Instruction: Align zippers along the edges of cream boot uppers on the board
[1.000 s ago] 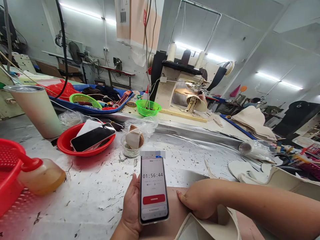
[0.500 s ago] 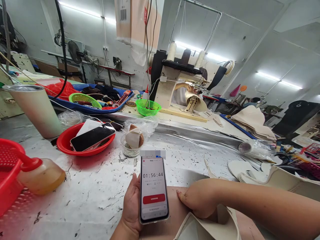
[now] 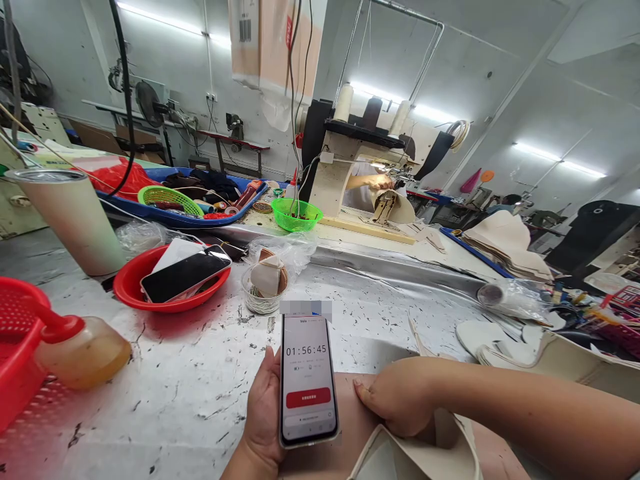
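Note:
My left hand (image 3: 263,407) is wrapped round a smartphone (image 3: 307,380) held upright, its lit screen showing a running timer and a red button. Low on the right, my right hand (image 3: 400,397) is curled over a pinkish-beige sheet (image 3: 345,393), one digit pointing left against it. The rest of its fingers are folded under, so anything inside them is hidden. Just below that hand lies a cream folded piece (image 3: 395,460) with raised edges, cut off by the picture's bottom edge.
On the silvery table stand a red bowl (image 3: 127,293) with another phone, a tumbler (image 3: 70,220), a glue-like bottle (image 3: 95,353), and a clear tub (image 3: 263,303). Cream pieces (image 3: 560,360) lie right. Beyond, a co-worker's hand (image 3: 377,181) works at a sewing machine (image 3: 333,173).
The timer on the phone has advanced one second. At the sewing machine, the co-worker's hand and forearm have shifted slightly. Both my hands stay where they were.

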The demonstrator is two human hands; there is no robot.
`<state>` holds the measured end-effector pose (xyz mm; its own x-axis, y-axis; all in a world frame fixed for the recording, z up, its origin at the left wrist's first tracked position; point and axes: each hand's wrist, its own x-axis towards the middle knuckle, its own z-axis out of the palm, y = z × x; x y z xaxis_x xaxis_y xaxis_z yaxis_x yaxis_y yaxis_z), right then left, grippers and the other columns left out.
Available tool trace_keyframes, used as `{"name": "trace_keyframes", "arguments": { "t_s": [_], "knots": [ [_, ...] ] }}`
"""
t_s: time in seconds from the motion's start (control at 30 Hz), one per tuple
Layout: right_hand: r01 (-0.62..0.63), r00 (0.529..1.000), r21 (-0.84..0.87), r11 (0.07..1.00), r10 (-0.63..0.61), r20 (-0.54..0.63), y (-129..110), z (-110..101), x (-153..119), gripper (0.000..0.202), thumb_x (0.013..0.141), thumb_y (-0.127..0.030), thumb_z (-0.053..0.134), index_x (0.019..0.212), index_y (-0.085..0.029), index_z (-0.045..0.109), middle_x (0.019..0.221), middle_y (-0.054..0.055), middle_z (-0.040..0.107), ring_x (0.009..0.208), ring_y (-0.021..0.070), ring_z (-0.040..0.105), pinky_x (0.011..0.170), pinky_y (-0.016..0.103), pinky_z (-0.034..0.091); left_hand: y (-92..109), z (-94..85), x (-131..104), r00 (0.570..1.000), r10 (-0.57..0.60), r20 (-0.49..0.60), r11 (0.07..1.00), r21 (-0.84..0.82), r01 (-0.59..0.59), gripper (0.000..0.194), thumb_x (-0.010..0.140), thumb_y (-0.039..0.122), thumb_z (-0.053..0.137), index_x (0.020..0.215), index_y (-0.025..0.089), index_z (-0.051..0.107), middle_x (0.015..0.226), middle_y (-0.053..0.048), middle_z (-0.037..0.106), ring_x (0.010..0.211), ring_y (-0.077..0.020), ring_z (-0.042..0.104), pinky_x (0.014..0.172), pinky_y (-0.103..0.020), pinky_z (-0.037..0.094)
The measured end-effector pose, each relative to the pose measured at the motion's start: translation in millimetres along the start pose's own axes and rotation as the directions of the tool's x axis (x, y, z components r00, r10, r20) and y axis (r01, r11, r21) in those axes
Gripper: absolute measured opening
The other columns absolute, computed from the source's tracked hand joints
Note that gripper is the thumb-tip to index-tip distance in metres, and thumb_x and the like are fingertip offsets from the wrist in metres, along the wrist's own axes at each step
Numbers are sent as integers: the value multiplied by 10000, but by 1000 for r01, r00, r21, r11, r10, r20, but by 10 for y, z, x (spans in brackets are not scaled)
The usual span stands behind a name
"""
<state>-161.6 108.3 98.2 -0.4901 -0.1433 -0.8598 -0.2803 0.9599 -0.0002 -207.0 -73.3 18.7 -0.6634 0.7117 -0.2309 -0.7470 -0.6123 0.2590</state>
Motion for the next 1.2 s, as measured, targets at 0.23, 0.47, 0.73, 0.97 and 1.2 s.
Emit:
{"name": "trace_keyframes", "arguments": {
  "t_s": [0.23, 0.47, 0.73, 0.97, 1.2],
  "knots": [
    [-21, 1000, 37, 999, 21, -9, -7, 3, -6, 849, 694, -177, 508, 1435, -109, 98, 1078, 237, 618, 933, 391, 608, 702, 489, 499, 8, 38, 4, 999, -11, 40, 1000, -19, 11, 401, 887, 412, 394, 913, 141, 688, 797, -113, 711, 826, -274, 666, 857, -452, 464],
    [5, 1000, -11, 1000, -5, -18, 23, 39, 28, 829, 714, -211, 477, 1433, -75, 88, 1052, 248, 627, 898, 389, 621, 660, 471, 510, 10, 30, -7, 1000, -17, 11, 1000, -21, 17, 397, 887, 412, 394, 901, 146, 690, 808, -109, 712, 812, -269, 668, 845, -445, 470],
    [6, 1000, -38, 999, -7, -15, 5, 5, 2, 817, 728, -217, 479, 1434, -85, 91, 1034, 228, 638, 886, 372, 626, 643, 453, 512, 7, 47, -6, 1000, -13, 9, 1000, -9, 13, 389, 886, 413, 395, 930, 157, 685, 782, -100, 710, 810, -266, 667, 828, -439, 479],
    [-34, 999, 31, 999, 34, -15, -17, -12, -2, 820, 699, -182, 518, 1431, -114, 156, 1024, 199, 647, 896, 359, 623, 685, 451, 502, -4, 54, -16, 1000, 7, 11, 1000, 4, -7, 400, 893, 401, 384, 928, 142, 686, 837, -120, 711, 841, -276, 664, 843, -450, 474],
    [-27, 999, 44, 999, 28, -30, -23, -11, -9, 840, 681, -163, 528, 1430, -104, 153, 1016, 206, 650, 892, 371, 624, 678, 463, 504, 6, 72, -7, 1000, -11, -2, 1000, -3, 11, 417, 896, 411, 368, 896, 145, 690, 771, -105, 711, 824, -273, 667, 844, -452, 474]
  ]
}}
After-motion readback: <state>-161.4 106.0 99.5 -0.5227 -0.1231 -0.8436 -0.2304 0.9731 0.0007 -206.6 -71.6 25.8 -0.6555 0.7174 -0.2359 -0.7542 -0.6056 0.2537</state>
